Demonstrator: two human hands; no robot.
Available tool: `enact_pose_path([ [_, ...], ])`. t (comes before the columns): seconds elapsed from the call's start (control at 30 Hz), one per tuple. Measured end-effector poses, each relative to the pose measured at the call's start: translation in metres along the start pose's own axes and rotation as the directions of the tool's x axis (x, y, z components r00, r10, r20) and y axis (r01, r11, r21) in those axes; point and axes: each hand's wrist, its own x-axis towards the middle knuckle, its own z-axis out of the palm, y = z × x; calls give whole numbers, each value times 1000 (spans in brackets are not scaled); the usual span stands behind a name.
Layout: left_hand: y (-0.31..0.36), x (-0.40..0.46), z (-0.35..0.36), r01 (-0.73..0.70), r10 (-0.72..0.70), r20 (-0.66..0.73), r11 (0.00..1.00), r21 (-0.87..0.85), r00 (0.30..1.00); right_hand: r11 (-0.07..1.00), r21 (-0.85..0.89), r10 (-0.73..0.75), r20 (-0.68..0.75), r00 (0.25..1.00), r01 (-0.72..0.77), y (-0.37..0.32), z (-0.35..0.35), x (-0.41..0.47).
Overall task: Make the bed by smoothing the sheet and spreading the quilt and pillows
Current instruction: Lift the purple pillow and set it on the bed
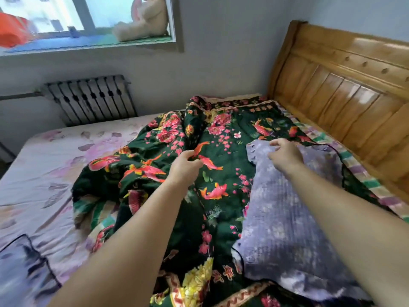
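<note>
Left hand (184,166) pinches quilt (199,134); right hand (285,155) curled over pillow (285,218).

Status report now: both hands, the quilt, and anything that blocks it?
Left hand pinches the dark floral quilt. Right hand curled over the purple pillow, grip unclear. Quilt bunched, pink sheet bare. Pillow lies on quilt.
</note>
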Motion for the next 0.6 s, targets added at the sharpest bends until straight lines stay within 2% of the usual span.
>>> enact_pose_path([
  [0.17, -32, -3, -47, 45, -48, -91, 998, -38, 995, 994, 43, -111, 195, 974, 105, -43, 72, -40],
  [0.3, -86, -18, -111, 140, -166, -278, 984, -111, 946, 970, 106, -243, 350, 905, 219, -94, 146, -97],
  [0.47, -178, -46, -200, 287, -354, -435, 934, -214, 828, 945, 113, -310, 603, 735, 306, -152, 242, -188],
  [0.6, -260, -87, -280, 389, -494, -540, 870, -303, 682, 917, 107, -325, 757, 566, 384, -193, 317, -271],
])
